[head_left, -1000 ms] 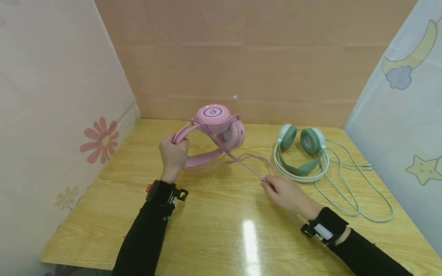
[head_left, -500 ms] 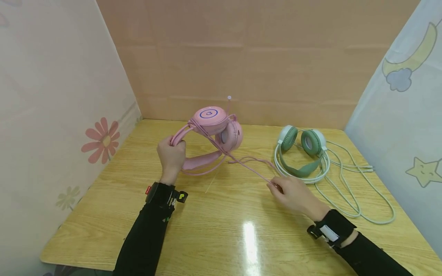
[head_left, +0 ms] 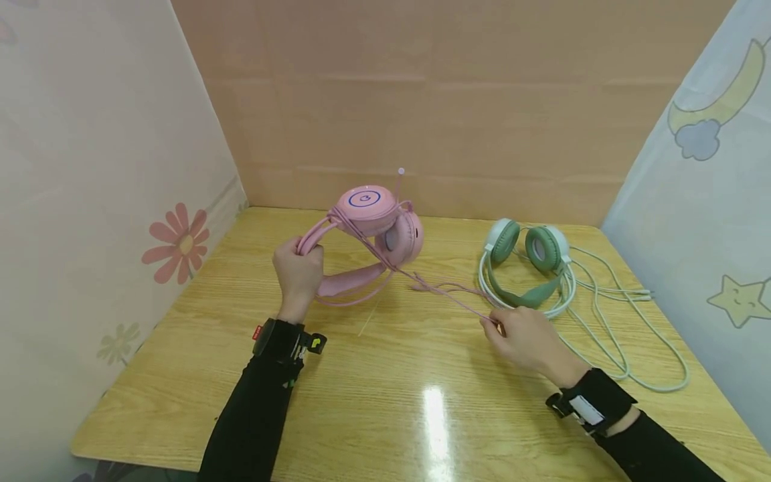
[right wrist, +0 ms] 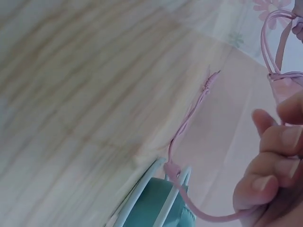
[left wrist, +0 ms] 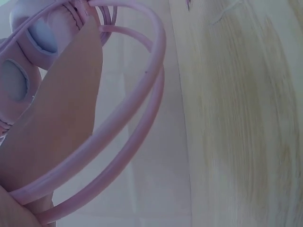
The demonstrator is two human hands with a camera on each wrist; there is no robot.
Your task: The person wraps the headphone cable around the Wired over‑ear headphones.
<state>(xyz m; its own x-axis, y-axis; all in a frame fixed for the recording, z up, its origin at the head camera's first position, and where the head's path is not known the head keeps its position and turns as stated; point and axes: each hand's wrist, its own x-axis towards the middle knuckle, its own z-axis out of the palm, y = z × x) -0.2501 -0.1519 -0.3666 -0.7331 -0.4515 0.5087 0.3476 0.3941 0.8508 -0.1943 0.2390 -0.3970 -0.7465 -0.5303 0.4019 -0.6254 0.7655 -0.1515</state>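
Observation:
My left hand (head_left: pixel 299 278) grips the headband of the pink headphones (head_left: pixel 369 207), holding them above the left middle of the table. Pink cable strands run over the near ear cup. Down to the right, the pink cable (head_left: pixel 464 305) stretches to my right hand (head_left: pixel 527 338), which pinches it with curled fingers. In the right wrist view, a pink splitter (right wrist: pixel 172 169) and the cable's twisted end (right wrist: pixel 208 85) trail beyond those fingers. The left wrist view shows the double pink headband (left wrist: pixel 137 94) passing through the left hand's grip.
Green-and-white headphones (head_left: pixel 543 248) lie just beyond my right hand. Their pale green cable (head_left: pixel 626 375) spreads in loops over the right side of the wooden table (head_left: pixel 361 415). A brown backdrop (head_left: pixel 421 120) stands behind, with patterned cloth on both sides.
My right hand has slid to the right and slightly toward me, pulling the pink cable; its loose end has been drawn right. The left hand with the headphones dipped slightly left, then stayed still.

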